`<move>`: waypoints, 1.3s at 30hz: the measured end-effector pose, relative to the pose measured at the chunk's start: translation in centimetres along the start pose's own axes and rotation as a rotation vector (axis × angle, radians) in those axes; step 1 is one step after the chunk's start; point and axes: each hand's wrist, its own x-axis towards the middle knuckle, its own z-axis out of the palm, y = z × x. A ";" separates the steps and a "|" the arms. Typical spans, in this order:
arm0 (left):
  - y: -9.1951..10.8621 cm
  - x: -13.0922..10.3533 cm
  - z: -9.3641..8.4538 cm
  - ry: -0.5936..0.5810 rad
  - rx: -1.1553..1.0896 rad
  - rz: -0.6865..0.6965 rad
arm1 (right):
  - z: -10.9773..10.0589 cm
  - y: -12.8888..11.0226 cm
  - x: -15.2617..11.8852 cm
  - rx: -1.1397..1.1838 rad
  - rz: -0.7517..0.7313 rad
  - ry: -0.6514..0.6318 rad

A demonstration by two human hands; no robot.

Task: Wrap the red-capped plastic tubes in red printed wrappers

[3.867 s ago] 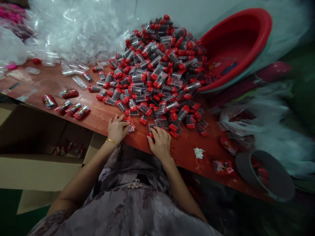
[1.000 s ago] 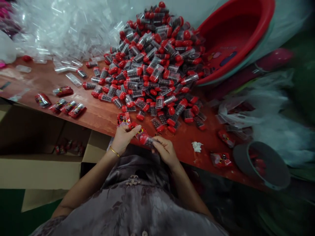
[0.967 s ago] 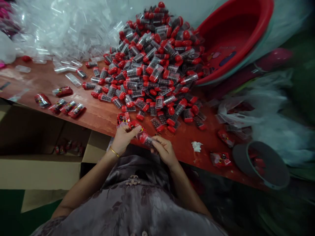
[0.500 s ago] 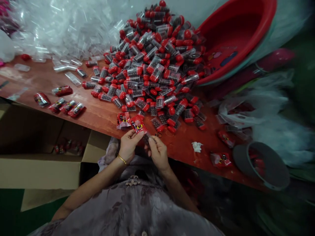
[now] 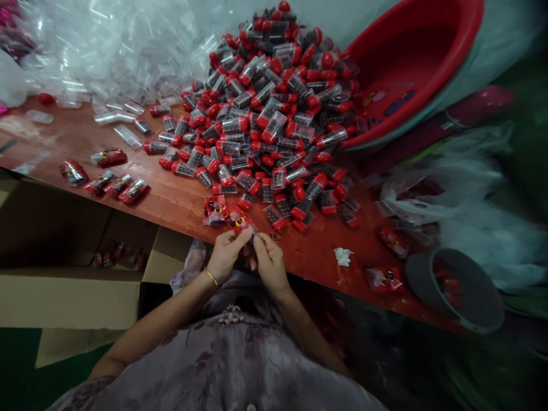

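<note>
Since half a second ago the two hands have drawn closer together at the table's near edge, and the red printed packet [image 5: 236, 217] now stands up from between the fingertips instead of lying slanted across them.

Well to the left of the hands, below the table edge, an open cardboard box [image 5: 77, 285] sits with a few wrapped pieces in its bottom — low and close, likely so that finished ones can be dropped in. Above it on the table, a short row of wrapped packets [image 5: 115, 185] lies side by side, glossy and crinkled.

The left hand [image 5: 225, 260], a thin gold bangle at its wrist, is curled with thumb and fingers pinched on the packet's lower end. Just beyond its fingertips a second packet [image 5: 213, 209] lies flat on the reddish wood table [image 5: 171, 200]. The right hand [image 5: 268, 265] is closed the same way, touching the left, its fingertips on the same packet. Whether a tube is inside the film I cannot tell; the pinch from both sides looks like a way of keeping slippery film taut.

Straight beyond the hands rises the heap of small clear tubes [image 5: 274, 114] with red rounded caps and dark contents — hard, smooth, loosely tumbled. Behind and left of it is a drift of clear plastic sleeves [image 5: 128, 51].

To the right, a red plastic basin [image 5: 411, 74] leans tilted against the heap, as if tipped out. A white crumpled scrap [image 5: 343, 256] lies near the right hand; farther right is a grey round tub [image 5: 456, 288].
</note>
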 end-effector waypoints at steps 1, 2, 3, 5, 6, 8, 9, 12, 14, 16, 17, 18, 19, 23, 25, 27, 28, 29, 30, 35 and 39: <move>0.2 -0.1 0.0 -0.007 0.000 0.001 | 0.0 -0.1 0.0 0.019 0.015 -0.035; 0.5 -0.1 0.0 -0.005 -0.007 0.007 | -0.1 -0.1 0.1 0.027 0.025 -0.069; 0.7 -0.1 0.0 0.013 -0.018 0.018 | -0.2 -0.1 0.1 0.023 0.029 -0.097; 1.2 -0.1 0.1 0.055 -0.036 0.031 | -0.3 -0.2 0.2 -0.003 0.030 -0.125; 1.3 0.0 0.1 0.068 -0.036 0.025 | -0.3 -0.2 0.2 -0.011 0.035 -0.125; 1.4 0.0 0.1 0.057 -0.017 -0.010 | -0.1 -0.1 0.3 0.016 0.064 -0.119; 1.5 0.1 0.1 0.040 -0.006 -0.031 | 0.0 0.0 0.4 0.052 0.082 -0.122; 2.0 0.2 -0.2 -0.005 0.000 -0.089 | 0.3 0.2 0.4 0.190 0.122 -0.154; 2.3 0.2 -0.3 0.018 -0.028 -0.080 | 0.2 0.2 0.3 0.205 0.100 -0.155; 2.4 0.2 -0.4 0.057 -0.054 -0.051 | 0.0 0.1 0.3 0.137 0.046 -0.131; 2.2 0.2 -0.5 0.063 -0.055 -0.041 | -0.1 -0.1 0.3 0.094 0.020 -0.117; 2.0 0.1 -0.4 0.057 -0.049 -0.040 | 0.0 -0.2 0.3 0.057 0.001 -0.103; 1.8 -0.1 -0.4 0.047 -0.043 -0.044 | 0.1 -0.3 0.3 0.029 -0.006 -0.092; 1.2 -1.0 -0.4 -0.009 -0.074 -0.079 | 1.3 -0.1 0.7 -0.017 0.001 -0.070; 1.7 -1.2 -1.0 -0.050 -0.104 -0.089 | 1.6 0.3 1.3 -0.091 -0.059 -0.045; 3.0 -0.9 -2.5 -0.016 -0.133 -0.079 | 1.1 0.7 2.1 -0.288 -0.193 0.024; 4.0 -0.6 -3.6 0.043 -0.148 -0.067 | 0.6 0.7 2.5 -0.426 -0.272 0.075; 5.2 -0.3 -5.0 0.115 -0.168 -0.073 | -0.2 0.7 3.0 -0.576 -0.345 0.129; 6.4 0.2 -6.4 0.187 -0.182 -0.060 | -1.0 0.7 3.4 -0.726 -0.407 0.178; 10.8 2.4 -12.6 0.483 -0.272 0.179 | -4.9 2.0 5.0 -1.198 -0.483 0.242; 9.4 3.1 -11.6 0.534 0.192 0.283 | -5.8 3.8 4.6 -1.260 -0.550 0.184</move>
